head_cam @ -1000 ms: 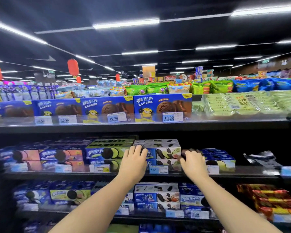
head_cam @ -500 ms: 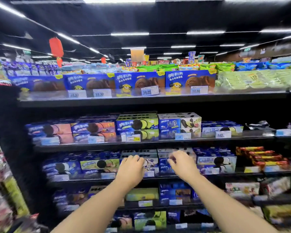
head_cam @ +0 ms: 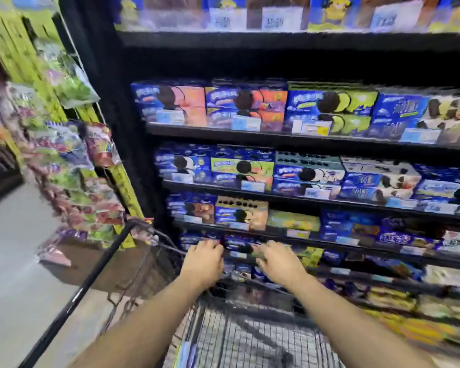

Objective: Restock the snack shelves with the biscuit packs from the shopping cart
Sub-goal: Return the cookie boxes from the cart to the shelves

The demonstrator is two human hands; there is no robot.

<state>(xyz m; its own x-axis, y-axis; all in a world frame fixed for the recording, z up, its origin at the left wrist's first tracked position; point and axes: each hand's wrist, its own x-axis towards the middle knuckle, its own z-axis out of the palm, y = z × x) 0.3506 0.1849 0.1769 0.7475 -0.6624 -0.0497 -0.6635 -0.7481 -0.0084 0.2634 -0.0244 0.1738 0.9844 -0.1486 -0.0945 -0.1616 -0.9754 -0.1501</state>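
Biscuit packs point(head_cam: 243, 167): blue boxes stand row on row along the snack shelves point(head_cam: 263, 132), across the middle and right of the frame. Their faces are blurred.
Shopping cart point(head_cam: 89, 284): it sits at lower centre, nose against the shelving. A blue-and-yellow edge at the bottom of the frame may be a pack.
Left hand point(head_cam: 202, 261): I stretch it over the cart's far end, low centre, fingers bent forward. I cannot tell whether they clamp on anything.
Right hand point(head_cam: 279, 264): it reaches out just beside the left, fingers slightly spread and curled down. The blur hides whether they grip.
Hanging snack bags point(head_cam: 72, 166): they hang at the left of the frame, apart from my hands.
Progress: the rows look well filled, so I judge the job far along. What is left is lifting any remaining packs from the cart and slotting them in.
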